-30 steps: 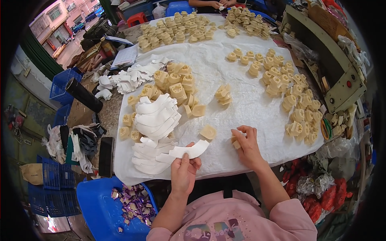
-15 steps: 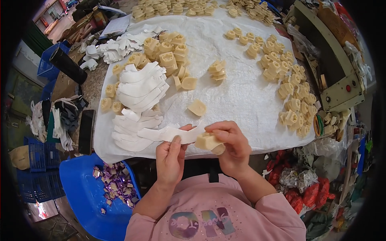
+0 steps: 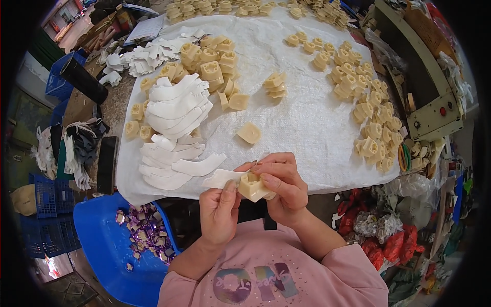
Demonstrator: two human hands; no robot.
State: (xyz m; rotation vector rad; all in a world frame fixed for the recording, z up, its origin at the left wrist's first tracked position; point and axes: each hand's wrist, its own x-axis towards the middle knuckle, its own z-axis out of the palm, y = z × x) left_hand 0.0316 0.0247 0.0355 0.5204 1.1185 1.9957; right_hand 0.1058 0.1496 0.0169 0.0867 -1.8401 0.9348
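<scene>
My right hand (image 3: 283, 185) grips a cream block-shaped piece (image 3: 253, 187) just off the table's near edge. My left hand (image 3: 220, 207) pinches the end of a curved white strip (image 3: 221, 177) and presses it against that block. Both hands meet over my pink shirt. A stack of the same white strips (image 3: 174, 133) lies on the white sheet (image 3: 307, 117) just left of my hands. One loose cream piece (image 3: 249, 132) sits a little beyond them.
Cream pieces lie in heaps at the right (image 3: 371, 117), centre (image 3: 209, 56) and far edge (image 3: 215, 7). A grey machine (image 3: 434, 110) stands at the right. A blue bin (image 3: 110, 245) with purple scraps sits low left, next to a black phone (image 3: 106, 163).
My right hand picked a cream piece off the sheet and brought it toward me. My left hand brought the white strip against it.
</scene>
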